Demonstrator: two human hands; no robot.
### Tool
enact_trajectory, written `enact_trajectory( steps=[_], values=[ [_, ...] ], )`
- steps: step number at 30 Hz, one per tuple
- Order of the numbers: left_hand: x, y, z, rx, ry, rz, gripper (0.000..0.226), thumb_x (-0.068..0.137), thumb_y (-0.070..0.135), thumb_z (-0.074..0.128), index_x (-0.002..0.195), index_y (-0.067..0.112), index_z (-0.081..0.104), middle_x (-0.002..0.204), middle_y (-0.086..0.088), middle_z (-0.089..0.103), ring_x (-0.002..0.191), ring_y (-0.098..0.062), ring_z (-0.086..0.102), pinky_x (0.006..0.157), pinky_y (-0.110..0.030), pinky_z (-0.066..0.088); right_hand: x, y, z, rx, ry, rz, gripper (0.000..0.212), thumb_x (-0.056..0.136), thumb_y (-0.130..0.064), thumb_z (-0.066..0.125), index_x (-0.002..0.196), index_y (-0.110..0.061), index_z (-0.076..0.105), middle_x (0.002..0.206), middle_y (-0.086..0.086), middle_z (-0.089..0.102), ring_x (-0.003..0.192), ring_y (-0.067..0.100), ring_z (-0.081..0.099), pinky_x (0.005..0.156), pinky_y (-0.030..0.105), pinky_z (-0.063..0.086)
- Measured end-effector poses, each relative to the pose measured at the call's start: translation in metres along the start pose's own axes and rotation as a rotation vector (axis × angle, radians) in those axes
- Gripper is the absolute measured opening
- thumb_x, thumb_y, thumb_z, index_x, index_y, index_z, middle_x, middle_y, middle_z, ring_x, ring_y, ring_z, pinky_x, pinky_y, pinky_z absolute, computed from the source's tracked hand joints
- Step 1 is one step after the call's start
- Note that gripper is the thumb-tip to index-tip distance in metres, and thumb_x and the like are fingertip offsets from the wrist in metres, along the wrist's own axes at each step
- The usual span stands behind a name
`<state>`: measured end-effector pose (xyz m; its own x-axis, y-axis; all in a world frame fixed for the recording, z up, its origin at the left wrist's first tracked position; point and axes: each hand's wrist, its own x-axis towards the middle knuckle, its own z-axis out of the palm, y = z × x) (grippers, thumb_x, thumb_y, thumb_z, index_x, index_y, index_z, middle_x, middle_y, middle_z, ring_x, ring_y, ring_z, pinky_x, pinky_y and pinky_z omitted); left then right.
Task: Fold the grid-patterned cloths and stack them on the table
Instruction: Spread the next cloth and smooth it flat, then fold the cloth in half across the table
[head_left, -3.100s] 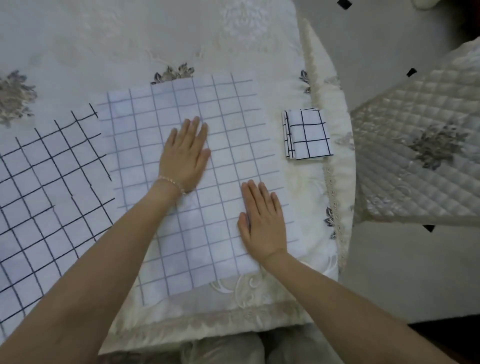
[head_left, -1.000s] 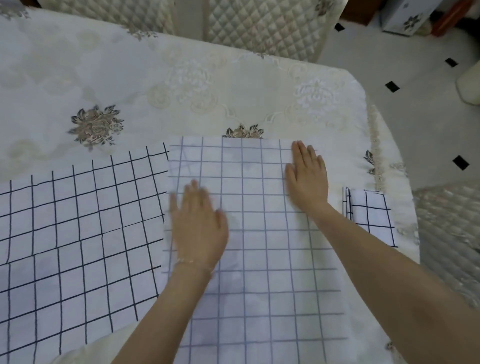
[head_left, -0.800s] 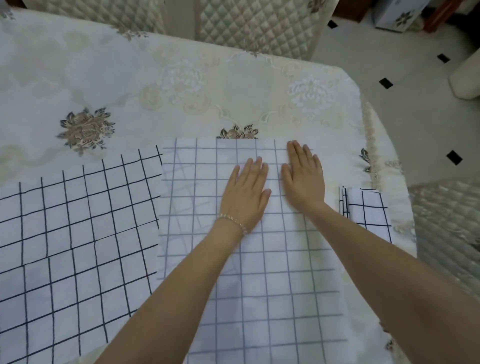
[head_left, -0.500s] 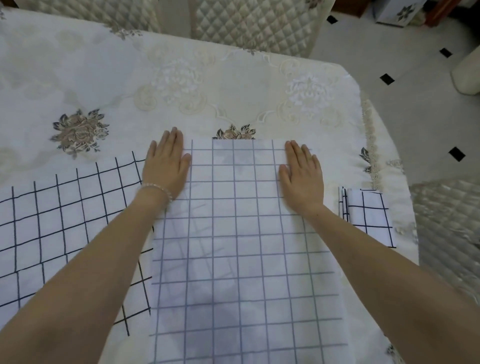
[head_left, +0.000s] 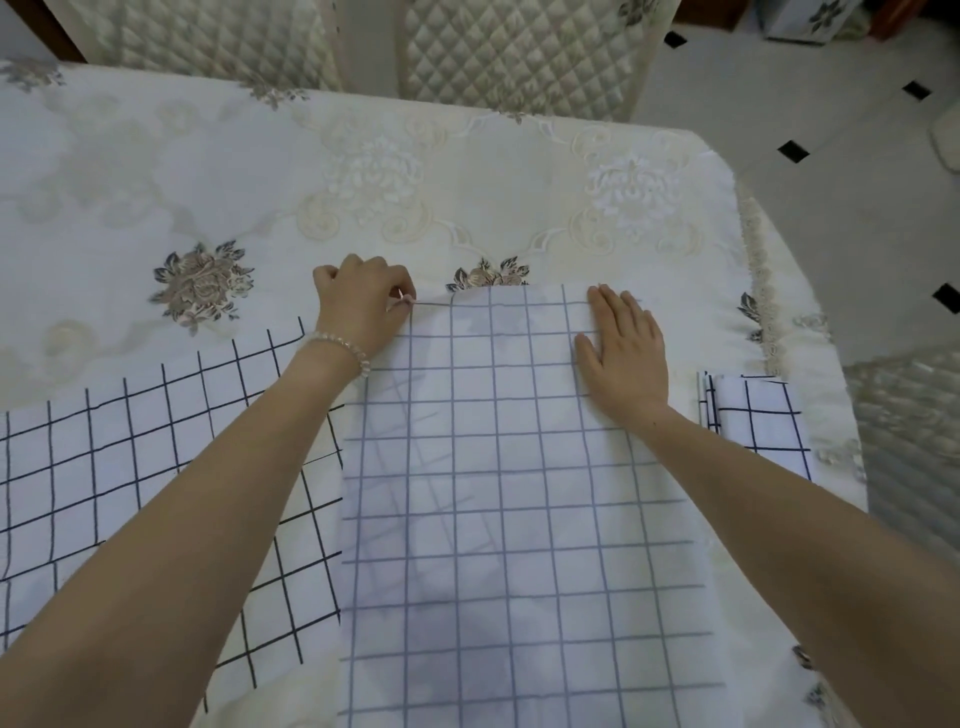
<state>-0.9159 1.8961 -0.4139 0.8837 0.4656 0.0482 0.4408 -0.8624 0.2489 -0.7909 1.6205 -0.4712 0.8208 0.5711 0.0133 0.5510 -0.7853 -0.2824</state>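
While left hand (head_left: 358, 306) fingers pinch the cloth (head_left: 498, 467) corner (far edge), right hand (head_left: 623, 353) presses flat.

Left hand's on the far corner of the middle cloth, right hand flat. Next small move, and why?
Probably lift that corner and draw it across toward the right hand: the left hand pinches the cloth at its far left corner, the other palm pins it flat.

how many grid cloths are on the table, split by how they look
Pale blue-grey grid cloth, under both hands: 1
Black grid cloth lying flat, at the left: 1
Black grid cloth already folded small, near the right table edge: 1
Total: 3

The left hand pinches the pale cloth's far left corner; the right hand lies flat on it.
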Motion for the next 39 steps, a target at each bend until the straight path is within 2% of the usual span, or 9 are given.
enact_trajectory(
  steps=[5,7,9,12,15,21,27,33,39],
  values=[
    [-0.026,0.007,-0.006,-0.068,0.148,0.025,0.002,0.084,0.019,0.065,0.082,0.021,0.065,0.084,0.001,0.062,0.092,-0.027,0.053,0.084,-0.04,0.025,0.015,-0.002,-0.024,0.258,-0.195,0.133,0.068,0.09,-0.047,0.042,0.151,-0.033,0.016,0.157,-0.002,0.022,0.145,0.019,0.014,0.118,0.037,0.011],
    [-0.039,0.011,-0.015,-0.079,0.192,0.055,0.004,0.083,0.018,0.067,0.081,0.02,0.064,0.083,0.001,0.061,0.09,-0.027,0.053,0.084,-0.04,0.025,0.019,-0.003,-0.045,0.367,-0.161,0.107,0.071,0.09,-0.029,0.055,0.15,-0.036,0.018,0.15,0.009,0.03,0.137,0.027,0.026,0.11,0.042,0.025],
    [-0.054,0.015,-0.027,-0.089,0.244,0.082,0.005,0.082,0.017,0.068,0.08,0.02,0.065,0.081,0.002,0.059,0.087,-0.026,0.053,0.082,-0.037,0.023,0.017,-0.004,-0.068,0.206,-0.048,-0.014,0.067,0.088,-0.02,0.061,0.146,-0.034,0.031,0.141,0.016,0.034,0.129,0.032,0.03,0.103,0.043,0.032],
    [-0.079,0.02,-0.044,-0.126,0.309,0.115,0.005,0.082,0.017,0.066,0.08,0.021,0.064,0.081,0.003,0.057,0.084,-0.022,0.052,0.078,-0.029,0.016,0.007,-0.003,-0.091,0.071,0.121,-0.273,0.028,0.082,-0.007,0.068,0.109,-0.011,0.063,0.13,0.017,0.048,0.124,0.035,0.04,0.099,0.044,0.039],
    [-0.108,0.023,-0.059,-0.164,0.327,0.117,0.004,0.083,0.018,0.065,0.08,0.021,0.065,0.08,0.003,0.057,0.082,-0.021,0.052,0.076,-0.028,0.015,-0.017,0.002,-0.105,0.006,0.206,-0.393,0.013,0.074,0.001,0.072,0.082,-0.005,0.064,0.113,0.016,0.061,0.111,0.036,0.053,0.093,0.043,0.04],
    [-0.18,0.032,-0.071,-0.138,0.306,0.147,0.007,0.083,0.012,0.064,0.083,0.019,0.061,0.079,0.006,0.058,0.079,-0.02,0.056,0.084,-0.03,0.019,-0.113,0.004,-0.12,0.058,0.359,-0.437,0.013,0.074,0.005,0.067,0.081,-0.004,0.062,0.096,0.011,0.064,0.092,0.026,0.054,0.082,0.038,0.04],
    [-0.266,0.05,-0.056,-0.048,0.232,0.248,0.012,0.074,0.003,0.06,0.079,0.014,0.061,0.076,0.001,0.061,0.075,-0.026,0.059,0.087,-0.036,0.026,-0.21,0.017,-0.113,0.065,0.275,-0.345,0.019,0.072,0.005,0.068,0.087,-0.007,0.065,0.091,0.011,0.06,0.084,0.03,0.053,0.073,0.038,0.04],
    [-0.34,0.055,-0.029,-0.029,0.181,0.218,0.012,0.077,0.013,0.049,0.077,0.015,0.061,0.076,0.002,0.06,0.073,-0.025,0.06,0.086,-0.036,0.027,-0.289,0.026,-0.094,0.068,0.311,-0.453,0.016,0.079,-0.004,0.055,0.089,-0.01,0.065,0.081,0.009,0.058,0.072,0.028,0.052,0.066,0.036,0.038],
    [-0.366,0.054,-0.01,0.097,-0.011,0.221,0.031,0.057,-0.007,0.077,0.072,0.018,0.066,0.071,0.003,0.06,0.066,-0.023,0.062,0.09,-0.04,0.028,-0.322,0.035,-0.069,0.022,0.128,-0.43,0.045,0.053,0.014,0.079,0.09,-0.008,0.069,0.081,0.009,0.061,0.074,0.03,0.059,0.064,0.038,0.046]
  ],
)
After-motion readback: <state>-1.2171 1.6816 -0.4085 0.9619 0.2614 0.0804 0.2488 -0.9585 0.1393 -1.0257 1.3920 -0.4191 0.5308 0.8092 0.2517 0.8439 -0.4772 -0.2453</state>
